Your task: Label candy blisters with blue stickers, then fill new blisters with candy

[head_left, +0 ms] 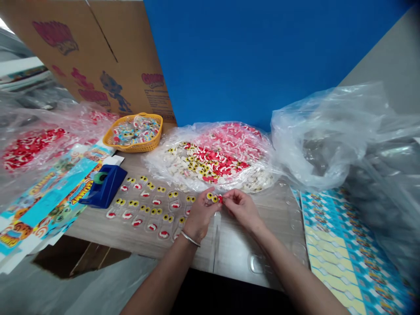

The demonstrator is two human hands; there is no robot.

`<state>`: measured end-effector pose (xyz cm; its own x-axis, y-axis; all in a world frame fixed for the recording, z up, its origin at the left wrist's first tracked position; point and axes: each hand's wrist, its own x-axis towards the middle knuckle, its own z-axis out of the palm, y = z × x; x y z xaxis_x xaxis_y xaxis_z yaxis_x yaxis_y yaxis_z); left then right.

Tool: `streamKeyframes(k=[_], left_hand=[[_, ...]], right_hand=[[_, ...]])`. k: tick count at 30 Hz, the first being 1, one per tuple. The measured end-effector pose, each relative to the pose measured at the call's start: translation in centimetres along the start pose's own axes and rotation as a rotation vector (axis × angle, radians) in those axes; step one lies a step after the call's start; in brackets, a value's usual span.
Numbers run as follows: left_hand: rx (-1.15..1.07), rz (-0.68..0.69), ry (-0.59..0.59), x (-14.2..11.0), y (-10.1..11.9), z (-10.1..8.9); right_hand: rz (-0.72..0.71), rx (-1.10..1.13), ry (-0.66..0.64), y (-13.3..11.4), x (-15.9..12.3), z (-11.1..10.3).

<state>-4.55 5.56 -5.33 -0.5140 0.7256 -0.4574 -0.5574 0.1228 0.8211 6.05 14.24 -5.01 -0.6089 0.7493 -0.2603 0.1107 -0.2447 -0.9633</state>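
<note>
My left hand (199, 214), with a bracelet at the wrist, is closed on a small clear plastic blister holding a pair of yellow eye candies (211, 197). Against it, my right hand (241, 208) pinches a red-and-white mouth candy (220, 199). Left of my hands, several clear blisters (152, 211) lie in rows on the table, most with yellow eyes above a red mouth. Just beyond my fingers sits an open plastic bag (262, 181) full of loose eye and mouth candies (210, 164).
A yellow basket (144, 146) of wrapped candies stands at the back, before a cardboard box (131, 43). A blue tape dispenser (108, 186) rests on printed card sheets (59, 188). Right are a clear plastic bag (328, 131) and blue-and-yellow label sheets (331, 253). A blue panel (256, 57) rises behind.
</note>
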Motion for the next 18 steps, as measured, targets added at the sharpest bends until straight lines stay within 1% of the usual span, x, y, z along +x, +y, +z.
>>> streamKeyframes(k=[3,9,15,18], left_hand=[[-0.010,0.011,0.001,0.0,0.3,0.1],[-0.015,0.002,0.022,0.0,1.0,0.1],[-0.020,-0.011,0.027,0.2,1.4,-0.1],[0.001,-0.019,0.033,0.2,1.4,-0.8]], right_hand=[[0.003,-0.089,-0.038,-1.0,1.0,-0.2],[0.136,-0.066,-0.110,-1.8,2.4,-0.8],[0.139,-0.065,-0.121,-1.8,3.4,-0.9],[0.089,-0.078,-0.043,-1.9,5.0,-2.1]])
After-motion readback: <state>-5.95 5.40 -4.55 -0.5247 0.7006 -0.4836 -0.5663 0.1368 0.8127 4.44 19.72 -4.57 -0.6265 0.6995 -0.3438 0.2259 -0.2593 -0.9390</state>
